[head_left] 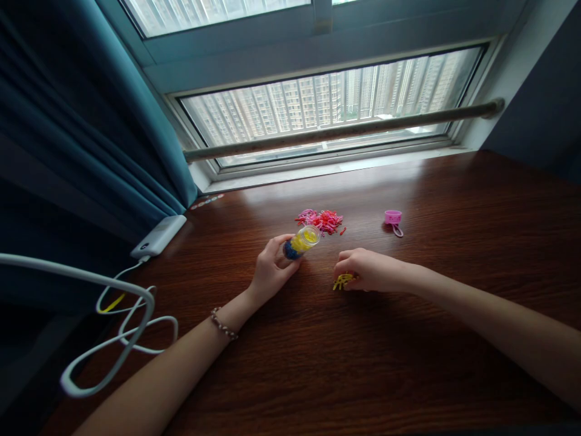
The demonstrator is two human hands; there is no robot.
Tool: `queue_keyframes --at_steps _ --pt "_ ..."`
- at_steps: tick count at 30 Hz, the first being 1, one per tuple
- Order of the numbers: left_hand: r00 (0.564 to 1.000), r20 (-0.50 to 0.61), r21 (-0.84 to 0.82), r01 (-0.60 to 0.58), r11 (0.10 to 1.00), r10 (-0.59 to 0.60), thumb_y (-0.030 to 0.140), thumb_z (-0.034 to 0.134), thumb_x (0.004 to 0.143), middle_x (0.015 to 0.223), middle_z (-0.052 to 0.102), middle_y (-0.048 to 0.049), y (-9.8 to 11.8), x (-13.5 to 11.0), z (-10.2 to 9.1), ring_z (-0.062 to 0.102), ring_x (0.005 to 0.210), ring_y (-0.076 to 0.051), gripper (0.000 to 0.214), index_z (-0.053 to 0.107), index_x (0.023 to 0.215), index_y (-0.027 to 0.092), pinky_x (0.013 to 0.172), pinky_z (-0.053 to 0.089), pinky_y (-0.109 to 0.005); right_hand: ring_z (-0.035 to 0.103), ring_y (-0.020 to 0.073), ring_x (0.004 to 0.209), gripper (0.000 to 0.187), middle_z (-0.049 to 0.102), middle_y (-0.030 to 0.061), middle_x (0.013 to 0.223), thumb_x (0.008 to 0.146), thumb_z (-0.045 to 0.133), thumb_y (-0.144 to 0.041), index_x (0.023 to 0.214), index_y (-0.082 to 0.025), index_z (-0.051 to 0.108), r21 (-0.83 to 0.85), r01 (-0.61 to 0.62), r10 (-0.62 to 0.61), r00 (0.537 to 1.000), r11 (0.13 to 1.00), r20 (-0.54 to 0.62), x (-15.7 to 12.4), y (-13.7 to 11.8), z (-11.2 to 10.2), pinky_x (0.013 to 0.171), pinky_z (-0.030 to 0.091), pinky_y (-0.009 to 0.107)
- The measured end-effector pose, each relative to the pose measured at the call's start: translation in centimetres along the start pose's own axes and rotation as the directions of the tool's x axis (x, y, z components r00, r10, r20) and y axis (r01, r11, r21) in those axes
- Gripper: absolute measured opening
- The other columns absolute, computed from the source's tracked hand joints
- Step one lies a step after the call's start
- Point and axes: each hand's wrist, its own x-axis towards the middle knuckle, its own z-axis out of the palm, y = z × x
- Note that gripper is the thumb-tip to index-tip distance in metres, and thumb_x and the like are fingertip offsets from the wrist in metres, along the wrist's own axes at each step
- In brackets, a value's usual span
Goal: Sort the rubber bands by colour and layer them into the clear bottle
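My left hand (267, 266) is wrapped around a small clear jar (302, 242) and holds it tilted, its mouth towards the upper right. Inside the jar, dark blue pieces lie at the bottom with yellow ones above. My right hand (358, 270) is closed over a little bunch of thin yellow pieces (344, 281) at the tabletop; some stick out below the fingers. Just beyond the jar lies a loose heap of small pink and red pieces (323, 220). What kind of pieces they are is too small to tell.
A pink cap with a loop (393, 218) rests on the brown wooden table (454, 242) to the right. At left are a white power bank (158, 236), its looping white cable (122, 339) and a blue curtain (122, 109). A metal rail (345, 130) crosses the window behind.
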Motion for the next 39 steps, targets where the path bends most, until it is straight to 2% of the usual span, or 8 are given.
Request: queue_keyframes --at_steps 6,11,14,18,21,26,35,39 --pt "0.997 0.035 -0.001 -0.067 0.998 0.067 0.022 0.062 0.072 0.108 0.058 -0.0069 0.0 0.0 -0.1 0.054 0.101 -0.02 0.041 0.049 0.111 0.019 0.091 0.043 -0.035 0.051 0.0107 0.061 0.011 0.058 0.0012 0.071 0.066 0.059 -0.005 0.068 -0.015 0.063 -0.017 0.051 -0.053 0.995 0.999 -0.087 0.3 0.4 0.8 0.057 0.037 0.019" --pt "0.984 0.053 0.04 -0.172 0.984 0.17 0.018 0.061 0.072 0.112 0.056 -0.0078 0.1 0.0 -0.1 0.052 0.105 -0.022 0.042 0.049 0.112 0.02 0.095 0.041 -0.038 0.047 0.0092 0.056 0.012 0.056 -0.0009 0.063 0.06 0.059 -0.003 0.065 -0.014 0.063 0.059 0.01 0.001 0.983 0.998 -0.186 0.5 0.7 0.4 0.052 0.034 0.019" --pt "0.98 0.054 0.082 -0.196 0.977 0.192 0.017 0.061 0.071 0.112 0.055 -0.0075 0.2 -0.1 -0.1 0.051 0.105 -0.021 0.042 0.05 0.112 0.02 0.094 0.041 -0.038 0.046 0.0089 0.052 0.009 0.054 -0.0021 0.058 0.063 0.058 -0.008 0.068 -0.013 0.064 0.216 -0.074 0.14 0.94 0.974 -0.31 0.5 1.1 -0.8 0.049 0.034 0.019" --pt "0.98 0.068 0.114 -0.192 0.975 0.185 0.018 0.061 0.071 0.109 0.055 -0.0074 0.3 -0.1 -0.1 0.051 0.102 -0.021 0.04 0.052 0.11 0.02 0.092 0.042 -0.038 0.05 0.0108 0.056 0.009 0.056 -0.0012 0.059 0.067 0.058 -0.013 0.073 -0.014 0.065 0.351 -0.127 0.289 0.841 0.928 -0.458 0.2 1.4 -2.1 0.051 0.037 0.02" --pt "0.975 0.104 0.124 -0.207 0.97 0.195 0.021 0.062 0.071 0.108 0.054 -0.0073 0.2 -0.2 -0.1 0.051 0.1 -0.021 0.041 0.052 0.11 0.021 0.09 0.043 -0.038 0.052 0.0118 0.059 0.008 0.058 -0.0003 0.063 0.067 0.059 -0.013 0.072 -0.015 0.065 0.286 -0.109 0.256 0.797 0.952 -0.547 0.0 1.0 -2.2 0.054 0.039 0.021" --pt "0.96 0.15 0.148 -0.26 0.954 0.238 0.025 0.064 0.071 0.107 0.054 -0.0069 0.1 -0.5 -0.1 0.051 0.098 -0.021 0.044 0.051 0.113 0.023 0.088 0.042 -0.038 0.052 0.0118 0.061 0.008 0.059 0.0014 0.069 0.066 0.06 -0.007 0.07 -0.014 0.063 0.163 -0.075 0.161 0.772 0.984 -0.615 -0.1 -0.3 -1.6 0.055 0.041 0.021" --pt "0.959 0.153 0.159 -0.264 0.952 0.24 0.03 0.064 0.072 0.105 0.057 -0.0064 0.4 -0.5 -0.1 0.052 0.096 -0.021 0.043 0.052 0.112 0.021 0.087 0.041 -0.038 0.059 0.0138 0.065 0.009 0.064 0.0023 0.073 0.071 0.059 -0.008 0.076 -0.015 0.064 0.262 -0.029 0.195 0.748 0.965 -0.635 -0.3 -1.4 -1.7 0.06 0.046 0.024" --pt "0.958 0.151 0.142 -0.266 0.953 0.245 0.03 0.064 0.071 0.105 0.059 -0.0067 0.3 -0.5 -0.1 0.053 0.096 -0.021 0.042 0.053 0.111 0.021 0.088 0.04 -0.038 0.058 0.0152 0.071 0.009 0.063 0.0038 0.078 0.073 0.059 -0.011 0.072 -0.017 0.066 0.213 0.005 0.147 0.707 0.977 -0.691 -0.4 -1.8 -2.3 0.063 0.047 0.025"
